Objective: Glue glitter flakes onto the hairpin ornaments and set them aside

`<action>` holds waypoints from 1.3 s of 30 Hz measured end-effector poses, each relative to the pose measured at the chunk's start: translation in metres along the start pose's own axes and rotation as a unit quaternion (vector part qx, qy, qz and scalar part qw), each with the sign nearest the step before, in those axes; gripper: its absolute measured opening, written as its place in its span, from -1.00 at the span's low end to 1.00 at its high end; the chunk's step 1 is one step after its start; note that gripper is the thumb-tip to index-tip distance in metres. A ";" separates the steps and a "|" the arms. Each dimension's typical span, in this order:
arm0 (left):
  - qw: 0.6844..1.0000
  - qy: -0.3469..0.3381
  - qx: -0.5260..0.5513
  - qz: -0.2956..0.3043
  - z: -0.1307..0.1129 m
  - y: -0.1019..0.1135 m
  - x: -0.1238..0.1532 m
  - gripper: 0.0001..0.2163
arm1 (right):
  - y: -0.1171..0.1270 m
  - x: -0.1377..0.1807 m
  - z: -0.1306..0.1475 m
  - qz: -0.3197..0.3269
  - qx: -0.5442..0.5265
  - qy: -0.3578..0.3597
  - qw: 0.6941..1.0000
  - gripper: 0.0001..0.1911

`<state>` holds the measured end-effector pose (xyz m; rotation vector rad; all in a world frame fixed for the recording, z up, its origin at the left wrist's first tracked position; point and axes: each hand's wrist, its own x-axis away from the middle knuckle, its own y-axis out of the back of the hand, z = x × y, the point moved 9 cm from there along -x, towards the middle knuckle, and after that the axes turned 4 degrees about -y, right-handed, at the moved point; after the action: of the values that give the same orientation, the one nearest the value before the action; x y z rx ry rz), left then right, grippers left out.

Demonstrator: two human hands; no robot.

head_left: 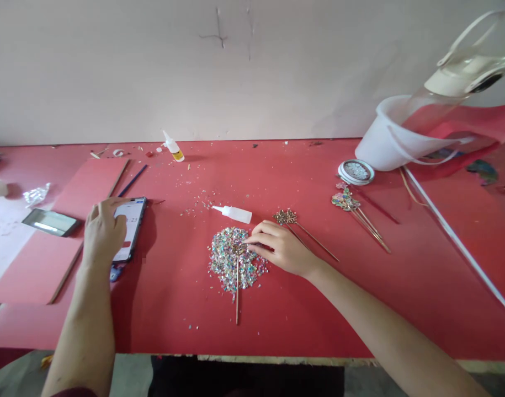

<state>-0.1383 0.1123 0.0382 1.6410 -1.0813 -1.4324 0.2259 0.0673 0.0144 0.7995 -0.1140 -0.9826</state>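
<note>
My left hand (pixel 105 231) is closed on the left side of a phone (pixel 132 226), its thumb over the lit screen and a finger along the top edge. My right hand (pixel 279 248) has its fingers pinched at the ornamental head of a gold hairpin (pixel 237 292). That head rests over a pile of shiny multicoloured flakes (pixel 225 267), and the stem points towards me. Just above the pile lies a white glue bottle (pixel 238 214) on its side. Beyond my right wrist is another hairpin with an openwork gold head (pixel 287 216).
Finished-looking colourful hairpins (pixel 347 201) lie at the right by a round tub of pale bits (pixel 356 172). Behind stands a white bucket (pixel 384 132) holding a clear jug (pixel 455 82). A second glue bottle (pixel 175 151) stands near the wall; a dark rectangular device (pixel 51 221) is far left.
</note>
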 end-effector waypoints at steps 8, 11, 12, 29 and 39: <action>0.998 0.007 0.056 -0.032 0.003 0.012 0.004 -0.63 | 0.000 0.000 0.002 -0.006 0.001 0.007 1.000 -0.84; 0.996 0.024 0.080 -0.020 0.011 0.014 0.013 -0.66 | 0.001 0.001 0.002 -0.007 0.000 0.011 1.000 -0.85; 0.996 0.031 0.085 -0.018 0.014 0.016 0.017 -0.67 | 0.000 0.001 0.002 -0.007 0.000 0.013 1.000 -0.85; 0.997 -0.036 0.053 0.038 0.009 0.005 0.024 -0.59 | 0.000 0.002 0.002 -0.006 0.007 0.007 1.000 -0.82; 0.997 -0.041 0.045 0.054 0.007 0.003 0.023 -0.62 | 0.001 0.001 0.002 -0.012 0.005 0.006 1.000 -0.84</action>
<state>-0.1443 0.0899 0.0309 1.5720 -1.2775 -1.4087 0.2264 0.0651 0.0163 0.8164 -0.0995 -1.0011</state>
